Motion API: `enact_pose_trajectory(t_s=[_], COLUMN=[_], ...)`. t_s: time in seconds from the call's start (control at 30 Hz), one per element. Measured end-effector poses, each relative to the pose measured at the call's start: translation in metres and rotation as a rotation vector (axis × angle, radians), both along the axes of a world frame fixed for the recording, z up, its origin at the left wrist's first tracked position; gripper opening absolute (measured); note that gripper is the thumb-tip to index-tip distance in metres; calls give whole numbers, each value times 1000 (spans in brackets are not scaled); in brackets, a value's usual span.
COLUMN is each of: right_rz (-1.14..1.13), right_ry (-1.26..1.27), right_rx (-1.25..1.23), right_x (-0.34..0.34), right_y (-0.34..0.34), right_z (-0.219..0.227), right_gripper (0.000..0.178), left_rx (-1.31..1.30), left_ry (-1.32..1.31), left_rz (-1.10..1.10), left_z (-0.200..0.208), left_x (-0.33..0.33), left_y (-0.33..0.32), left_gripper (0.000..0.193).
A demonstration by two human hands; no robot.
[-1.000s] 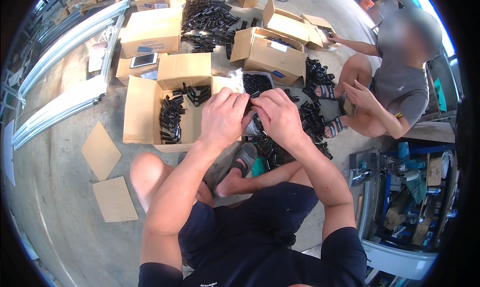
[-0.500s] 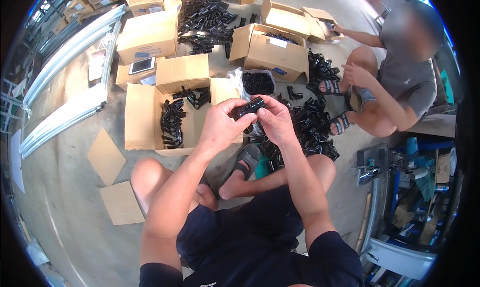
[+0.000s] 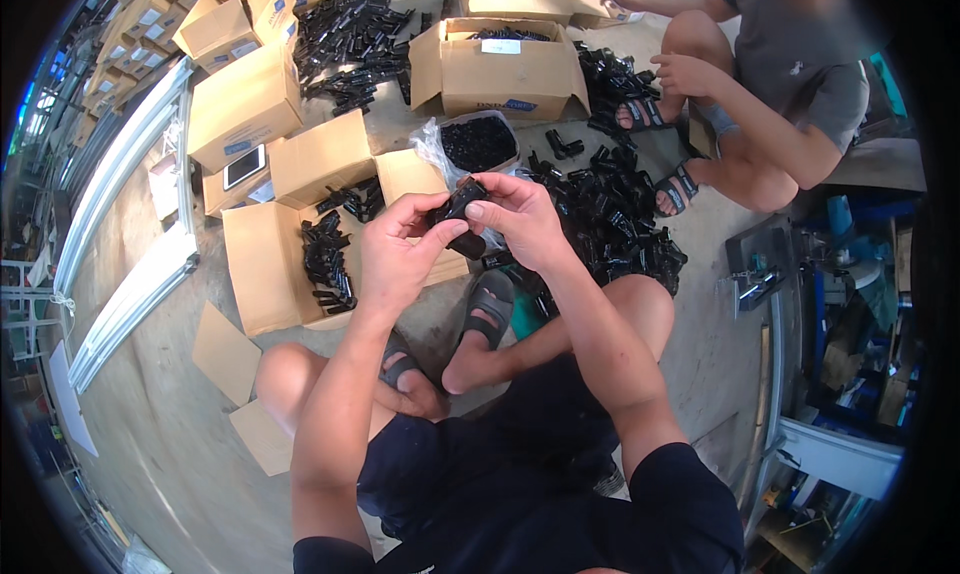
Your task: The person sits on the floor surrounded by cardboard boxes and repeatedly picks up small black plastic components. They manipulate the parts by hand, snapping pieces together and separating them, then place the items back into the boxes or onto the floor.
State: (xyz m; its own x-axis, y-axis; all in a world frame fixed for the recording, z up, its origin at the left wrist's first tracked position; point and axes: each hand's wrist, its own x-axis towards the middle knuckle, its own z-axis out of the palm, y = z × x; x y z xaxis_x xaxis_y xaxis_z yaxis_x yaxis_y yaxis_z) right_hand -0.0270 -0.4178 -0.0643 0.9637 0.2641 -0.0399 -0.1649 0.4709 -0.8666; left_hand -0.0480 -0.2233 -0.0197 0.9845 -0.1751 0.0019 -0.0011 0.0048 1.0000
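Observation:
My left hand [image 3: 398, 251] and my right hand [image 3: 522, 220] both grip one black pipe fitting [image 3: 463, 206] in front of me, above the floor. It is a glossy tubular piece, tilted, with one end pointing down. The fingers of both hands close around its upper part and hide some of its shape. To the left below my hands, an open cardboard box [image 3: 257, 264] holds several similar black fittings [image 3: 325, 259] laid in rows. On the right, a large loose pile of black fittings [image 3: 620, 209] spreads over the floor.
Beyond my hands stands a plastic-lined tub of small black parts [image 3: 478, 144]. Further off are a cardboard box [image 3: 500, 69] and another fitting pile [image 3: 350, 44]. A phone [image 3: 244, 167] lies on a carton. A co-worker [image 3: 790, 84] sits at the right; white metal profiles [image 3: 140, 264] lie left.
The fitting has turned in my fingers, from lying nearly level to tilting with one end downward. Both hands keep hold of it. The whole view has shifted and rotated slightly.

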Motion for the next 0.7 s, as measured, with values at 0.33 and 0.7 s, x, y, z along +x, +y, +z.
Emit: enact_pose_trajectory(t_s=[0.33,0.7], right_rz=[62,17], right_ry=[-29,-128], right_rx=[-62,-1783], right_x=[12,61], right_y=[-7,-56], right_z=[-5,-251], right_gripper=[33,24], left_rx=[-69,-257], left_ry=[47,182], left_rz=[68,351], left_z=[-4,-11], left_x=[4,16], left_y=[0,46], left_gripper=[24,27])
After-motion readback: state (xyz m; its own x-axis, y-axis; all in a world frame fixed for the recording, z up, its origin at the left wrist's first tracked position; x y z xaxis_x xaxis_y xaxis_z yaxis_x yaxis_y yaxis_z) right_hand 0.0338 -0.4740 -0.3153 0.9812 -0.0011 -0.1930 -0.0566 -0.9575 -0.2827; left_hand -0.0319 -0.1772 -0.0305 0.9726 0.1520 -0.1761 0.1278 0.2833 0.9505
